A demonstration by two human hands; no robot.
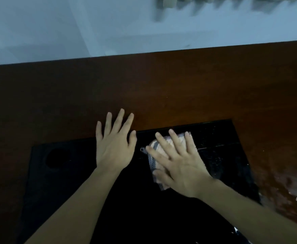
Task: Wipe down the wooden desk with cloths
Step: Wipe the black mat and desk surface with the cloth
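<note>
Your right hand [181, 166] pressing the cloth [155, 162] with fingers spread flat, cloth on the black mat [59, 182] near the middle of the wooden desk [144, 85], your left hand [115, 143] just left of it, fingers straight and splayed, resting across the mat's far edge

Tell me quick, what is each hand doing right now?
Left hand: open, flat across the black panel edge, holding nothing.
Right hand: open, straight fingers pressing the cloth onto the panel.

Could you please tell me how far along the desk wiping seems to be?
Looks midway. Wet streaks glisten on the desk at right. The right hand presses a cloth flat on the black panel; the left hand rests open. The far wood shows no wetness.
</note>
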